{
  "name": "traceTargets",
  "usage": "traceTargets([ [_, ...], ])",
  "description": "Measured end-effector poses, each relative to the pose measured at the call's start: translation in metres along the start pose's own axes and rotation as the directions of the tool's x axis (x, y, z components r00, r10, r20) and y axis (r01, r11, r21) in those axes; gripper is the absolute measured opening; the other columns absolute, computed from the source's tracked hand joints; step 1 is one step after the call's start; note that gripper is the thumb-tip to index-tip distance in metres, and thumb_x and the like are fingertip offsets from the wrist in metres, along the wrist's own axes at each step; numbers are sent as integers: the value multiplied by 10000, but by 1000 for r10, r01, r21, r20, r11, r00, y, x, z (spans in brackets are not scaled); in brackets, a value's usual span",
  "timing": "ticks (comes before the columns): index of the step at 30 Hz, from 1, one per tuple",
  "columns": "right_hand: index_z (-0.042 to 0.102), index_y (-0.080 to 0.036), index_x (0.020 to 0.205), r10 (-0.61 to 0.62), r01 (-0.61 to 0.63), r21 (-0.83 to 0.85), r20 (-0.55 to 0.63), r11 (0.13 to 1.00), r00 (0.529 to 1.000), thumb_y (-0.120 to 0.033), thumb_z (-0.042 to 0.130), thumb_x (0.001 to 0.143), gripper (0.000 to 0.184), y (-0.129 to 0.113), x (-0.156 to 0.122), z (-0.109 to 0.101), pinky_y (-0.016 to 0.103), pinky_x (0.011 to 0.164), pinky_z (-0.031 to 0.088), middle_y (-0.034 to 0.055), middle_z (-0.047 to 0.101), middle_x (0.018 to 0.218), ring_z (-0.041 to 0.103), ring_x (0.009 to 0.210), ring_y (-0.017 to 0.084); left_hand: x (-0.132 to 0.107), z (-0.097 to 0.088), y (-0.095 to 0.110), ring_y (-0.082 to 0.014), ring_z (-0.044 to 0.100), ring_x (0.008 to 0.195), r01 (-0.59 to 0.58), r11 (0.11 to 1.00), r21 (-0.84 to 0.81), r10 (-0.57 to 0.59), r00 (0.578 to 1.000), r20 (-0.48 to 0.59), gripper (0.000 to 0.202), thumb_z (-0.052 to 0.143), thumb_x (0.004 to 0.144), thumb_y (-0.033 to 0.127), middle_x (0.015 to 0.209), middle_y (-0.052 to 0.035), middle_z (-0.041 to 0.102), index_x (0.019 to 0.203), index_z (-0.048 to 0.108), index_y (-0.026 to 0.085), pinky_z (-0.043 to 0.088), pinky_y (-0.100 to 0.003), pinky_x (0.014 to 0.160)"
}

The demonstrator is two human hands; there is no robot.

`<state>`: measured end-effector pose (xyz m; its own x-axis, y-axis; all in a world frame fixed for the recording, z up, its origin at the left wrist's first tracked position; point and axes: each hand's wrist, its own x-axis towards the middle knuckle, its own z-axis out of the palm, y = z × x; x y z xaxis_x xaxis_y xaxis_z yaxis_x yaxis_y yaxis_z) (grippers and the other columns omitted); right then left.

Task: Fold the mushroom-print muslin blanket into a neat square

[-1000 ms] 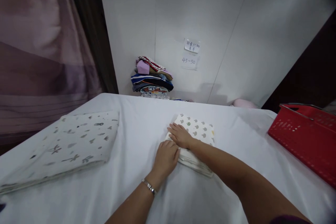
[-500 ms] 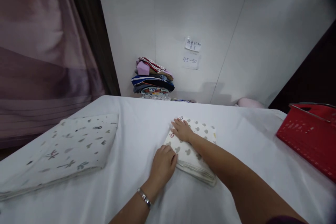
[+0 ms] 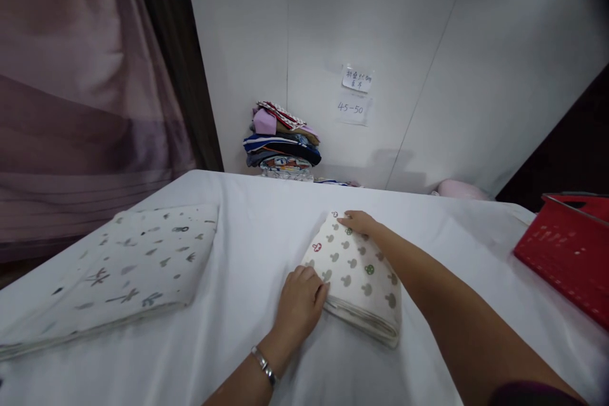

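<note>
1 white, tapered, mushroom-print fabric (image 3: 349,273), lying on white cloth-covered table (image 3: 257,222): layered folds made; any remaining unclear. Right hand (image 3: 360,222): pinching far edge. Left hand (image 3: 301,299): curled at left edge, grip hidden. 1 red plastic basket (image 3: 566,260), right.

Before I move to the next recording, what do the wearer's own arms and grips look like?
Left grip: bare, no glove, with a silver-coloured bracelet around the wrist. Right grip: bare, no glove or wristband; a dark purple sleeve shows higher up that arm. No left sleeve is in view.
</note>
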<state>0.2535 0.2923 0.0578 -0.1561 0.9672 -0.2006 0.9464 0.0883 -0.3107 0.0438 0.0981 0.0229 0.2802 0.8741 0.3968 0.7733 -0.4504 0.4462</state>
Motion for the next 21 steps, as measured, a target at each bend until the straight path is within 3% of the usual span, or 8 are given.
traceTargets([
  [5,522,-143,1283,92,-92,-24,30,995,995,-754,457,719,834,14,8,3,437,982,350,164,480,1346,464,1202,352,0,-2,-3,-196,499,825,3,1000,11,-4,1000,29,274,441,900,281,797,-41,576,666,549,188,383,-355,735],
  [9,555,-119,1240,187,-188,-17,-13,982,982,-789,419,706,867,34,-4,3,436,959,363,191,500,1316,478,1182,360,5,-3,-6,-189,512,874,-43,999,-34,44,998,44,222,425,907,257,848,-36,600,777,596,200,375,-370,819],
  [13,582,-100,1200,346,-345,24,-39,938,937,-776,391,730,845,68,-35,-5,427,936,384,207,536,1269,503,1157,356,21,0,-6,-190,499,1030,-92,993,-75,99,990,97,148,477,886,283,1043,-31,610,956,595,227,318,-400,945],
  [16,593,-60,1176,454,-451,79,-36,889,890,-771,381,738,861,91,-66,-9,435,890,419,241,553,1230,541,1108,368,37,4,-2,-194,491,1078,-115,991,-66,125,977,171,164,497,876,339,1083,-25,609,956,597,238,266,-427,994],
  [21,622,-38,1130,478,-462,183,-57,868,876,-704,476,749,781,116,-115,-11,419,876,434,249,576,1196,564,1081,353,50,8,14,-193,514,1038,-69,997,-46,76,978,192,234,469,884,392,1028,-36,623,880,620,214,288,-412,967],
])
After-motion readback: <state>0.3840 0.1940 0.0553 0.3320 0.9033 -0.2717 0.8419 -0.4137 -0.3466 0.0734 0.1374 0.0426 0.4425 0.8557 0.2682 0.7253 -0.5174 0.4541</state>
